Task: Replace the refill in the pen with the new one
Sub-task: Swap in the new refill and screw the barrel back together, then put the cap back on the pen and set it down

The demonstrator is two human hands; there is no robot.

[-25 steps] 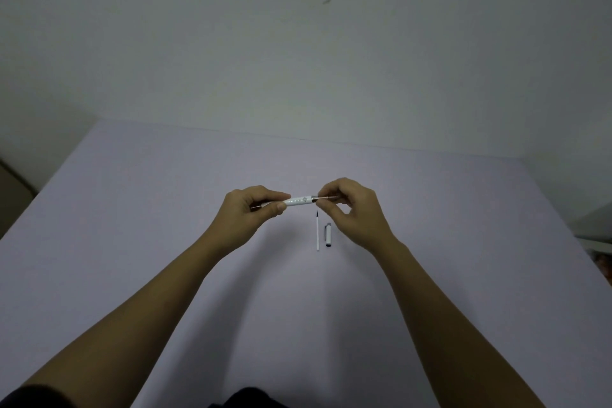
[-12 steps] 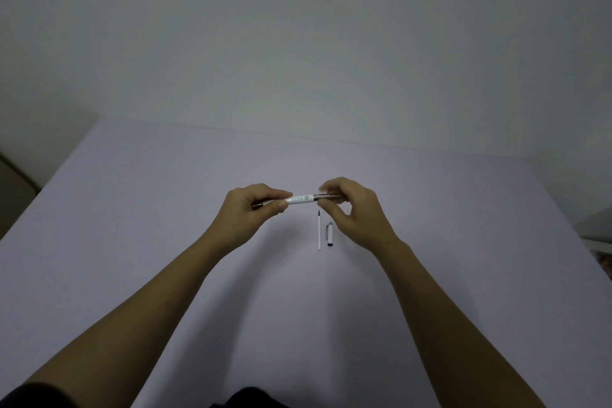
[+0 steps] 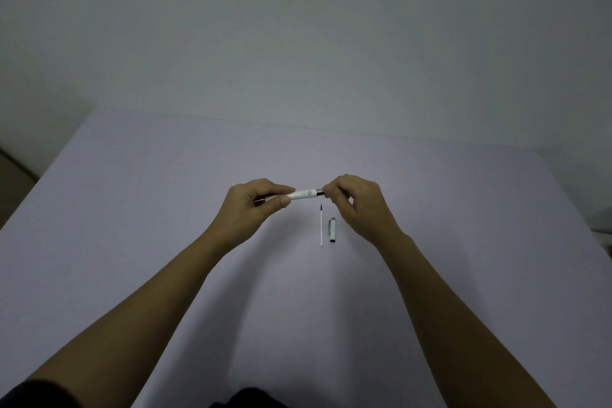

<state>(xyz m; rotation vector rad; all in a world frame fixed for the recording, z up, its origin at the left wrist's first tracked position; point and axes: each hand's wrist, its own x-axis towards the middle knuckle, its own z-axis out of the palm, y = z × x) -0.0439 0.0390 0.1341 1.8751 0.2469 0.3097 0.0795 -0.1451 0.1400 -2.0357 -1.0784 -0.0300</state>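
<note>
I hold a white pen barrel (image 3: 304, 194) level above the lilac table (image 3: 132, 209). My left hand (image 3: 253, 209) pinches its left end. My right hand (image 3: 356, 202) grips the dark tip end of the pen at the barrel's right, fingers closed around it so the tip part is hidden. Below the pen, a thin white refill (image 3: 321, 227) with a dark point lies on the table, pointing away from me. Just right of it lies the grey pen cap (image 3: 332, 229).
A plain pale wall rises behind the table's far edge (image 3: 314, 126). A dark strip of floor or furniture shows at the left edge (image 3: 13, 172), and some object sits at the far right edge (image 3: 604, 235).
My right hand has closed in toward the barrel: the thin part that stuck out of the barrel's right end a second ago is now out of sight under my fingers.
</note>
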